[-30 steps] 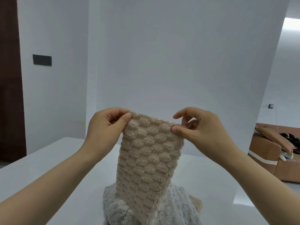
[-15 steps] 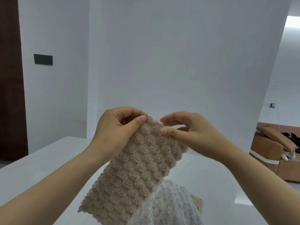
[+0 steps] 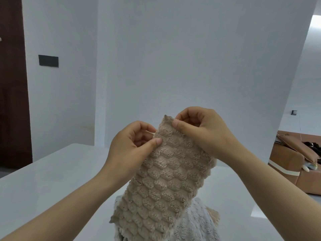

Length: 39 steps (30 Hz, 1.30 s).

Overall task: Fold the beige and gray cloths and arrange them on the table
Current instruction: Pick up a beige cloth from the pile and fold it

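A beige cloth [image 3: 165, 180] with a puffy scale pattern hangs in the air above the white table [image 3: 52, 180]. My left hand [image 3: 132, 146] pinches its upper left edge between thumb and fingers. My right hand [image 3: 199, 131] pinches the top right corner, a little higher than the left. The cloth's lower end drapes down and to the left over a gray cloth [image 3: 198, 225], which lies bunched on the table at the bottom of the view. A bit of another beige cloth [image 3: 214, 216] shows at the gray cloth's right side.
A white wall [image 3: 191, 66] rises just beyond the table's far edge. A brown sofa [image 3: 295, 162] with items on it stands at the right, off the table. A dark door [image 3: 12, 84] is at the far left.
My hands have come closer together and shifted right, the right one rising. The cloth's top edge has narrowed and its lower end has swung out to the left, then back toward the middle.
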Tool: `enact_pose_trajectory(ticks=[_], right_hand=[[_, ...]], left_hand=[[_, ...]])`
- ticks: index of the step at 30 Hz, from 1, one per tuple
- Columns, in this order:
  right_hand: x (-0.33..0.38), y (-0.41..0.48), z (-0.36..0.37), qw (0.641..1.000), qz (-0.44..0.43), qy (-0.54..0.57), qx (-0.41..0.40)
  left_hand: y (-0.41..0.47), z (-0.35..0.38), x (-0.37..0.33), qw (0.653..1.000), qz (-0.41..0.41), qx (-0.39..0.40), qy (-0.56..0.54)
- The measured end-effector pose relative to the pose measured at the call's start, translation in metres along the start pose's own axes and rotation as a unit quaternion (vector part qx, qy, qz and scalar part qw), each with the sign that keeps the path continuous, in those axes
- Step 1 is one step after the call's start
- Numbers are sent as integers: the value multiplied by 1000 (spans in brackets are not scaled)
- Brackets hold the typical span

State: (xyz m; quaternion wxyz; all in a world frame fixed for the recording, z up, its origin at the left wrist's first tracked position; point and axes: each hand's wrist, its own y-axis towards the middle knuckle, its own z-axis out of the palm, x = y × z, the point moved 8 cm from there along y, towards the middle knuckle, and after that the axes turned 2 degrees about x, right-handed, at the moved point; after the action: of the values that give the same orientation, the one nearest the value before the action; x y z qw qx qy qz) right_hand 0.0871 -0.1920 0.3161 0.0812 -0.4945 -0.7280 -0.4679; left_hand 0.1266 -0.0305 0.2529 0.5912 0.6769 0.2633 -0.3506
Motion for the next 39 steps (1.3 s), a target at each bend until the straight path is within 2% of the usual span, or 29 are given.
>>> enact_pose_trajectory(ticks=[4,10,29,39], right_hand=[[6,0,3,1000,-5,2,14],[8,0,-1,1000,-15,1,-8],[-17,1,-29,996,15,-9,-90],[-36,1,-35,994,30,-17,-105]], left_hand=[[0,3,-6,1000,27,6,-2],[-3,4,-7,999,31,26,-4],[-26,-12,59,987,-76,65,129],[-37,-4,94,977,-126,108,137]])
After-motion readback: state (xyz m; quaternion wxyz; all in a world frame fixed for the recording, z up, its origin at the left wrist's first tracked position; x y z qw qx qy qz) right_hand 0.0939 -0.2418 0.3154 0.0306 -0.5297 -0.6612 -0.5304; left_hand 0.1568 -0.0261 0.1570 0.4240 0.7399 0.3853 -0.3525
